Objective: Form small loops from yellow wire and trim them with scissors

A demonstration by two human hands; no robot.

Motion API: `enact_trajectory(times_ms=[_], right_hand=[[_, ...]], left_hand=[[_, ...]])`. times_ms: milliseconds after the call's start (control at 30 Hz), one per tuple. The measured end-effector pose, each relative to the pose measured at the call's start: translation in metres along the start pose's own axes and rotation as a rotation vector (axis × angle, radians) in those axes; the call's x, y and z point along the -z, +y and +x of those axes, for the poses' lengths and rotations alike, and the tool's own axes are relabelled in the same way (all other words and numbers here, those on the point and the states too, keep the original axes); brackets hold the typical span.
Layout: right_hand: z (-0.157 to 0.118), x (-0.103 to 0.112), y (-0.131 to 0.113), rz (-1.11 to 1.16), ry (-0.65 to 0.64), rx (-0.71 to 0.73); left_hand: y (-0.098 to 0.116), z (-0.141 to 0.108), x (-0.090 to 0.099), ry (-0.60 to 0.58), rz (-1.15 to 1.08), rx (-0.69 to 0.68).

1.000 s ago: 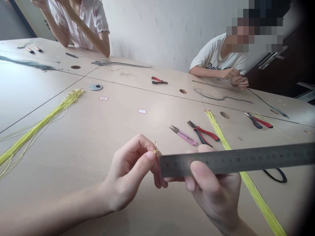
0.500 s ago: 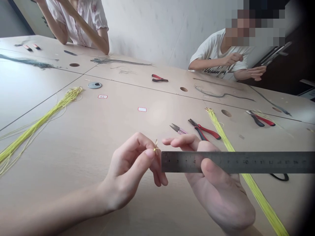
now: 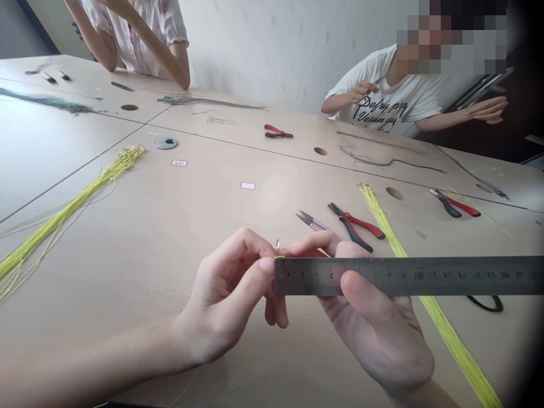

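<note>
My left hand (image 3: 225, 303) pinches a small gold-coloured clasp (image 3: 277, 247) between thumb and forefinger. The clasp's thin loop stands up above the fingertips. A steel ruler (image 3: 463, 276) lies level across my right hand (image 3: 378, 340), held between the thumb in front and the fingers behind. The ruler's left end meets my left thumb tip, right by the clasp. My right index fingertip is close to the clasp, above the ruler's edge. What lies behind the ruler is hidden.
Beyond my hands lie thread snips (image 3: 312, 221) and red-and-black pliers (image 3: 359, 226). Yellow cord bundles stretch along the left (image 3: 80, 209) and right (image 3: 457, 348). More pliers (image 3: 278, 132) and dark cords (image 3: 212, 103) lie farther off. Two people sit across the table.
The gap between my hands has closed: the ruler's end has moved left against my left fingertips and the clasp. Across the table, the right-hand person's hands have spread apart.
</note>
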State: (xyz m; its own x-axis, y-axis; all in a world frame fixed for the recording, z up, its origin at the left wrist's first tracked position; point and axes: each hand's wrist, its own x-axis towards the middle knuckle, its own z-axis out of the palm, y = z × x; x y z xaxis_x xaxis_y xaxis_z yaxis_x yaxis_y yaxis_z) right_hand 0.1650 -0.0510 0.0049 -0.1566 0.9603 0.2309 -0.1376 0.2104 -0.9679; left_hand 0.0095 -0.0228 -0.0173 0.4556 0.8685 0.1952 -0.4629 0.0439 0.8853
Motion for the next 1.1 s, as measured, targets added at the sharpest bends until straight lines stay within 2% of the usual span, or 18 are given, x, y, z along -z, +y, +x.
enact_trajectory(times_ms=[200, 300, 1100], right_hand=[[0.0015, -0.0027, 0.0003, 0.159, -0.108, 0.003], [0.0032, -0.0054, 0.0003, 0.224, -0.106, 0.014], [0.0010, -0.0043, -0.0038, 0.276, -0.121, 0.026]], left_hand=[[0.0000, -0.0001, -0.0013, -0.008, -0.026, -0.023], [0.0004, 0.0004, -0.0017, -0.032, -0.041, -0.046], [-0.0017, -0.0003, -0.0008, -0.084, -0.010, -0.111]])
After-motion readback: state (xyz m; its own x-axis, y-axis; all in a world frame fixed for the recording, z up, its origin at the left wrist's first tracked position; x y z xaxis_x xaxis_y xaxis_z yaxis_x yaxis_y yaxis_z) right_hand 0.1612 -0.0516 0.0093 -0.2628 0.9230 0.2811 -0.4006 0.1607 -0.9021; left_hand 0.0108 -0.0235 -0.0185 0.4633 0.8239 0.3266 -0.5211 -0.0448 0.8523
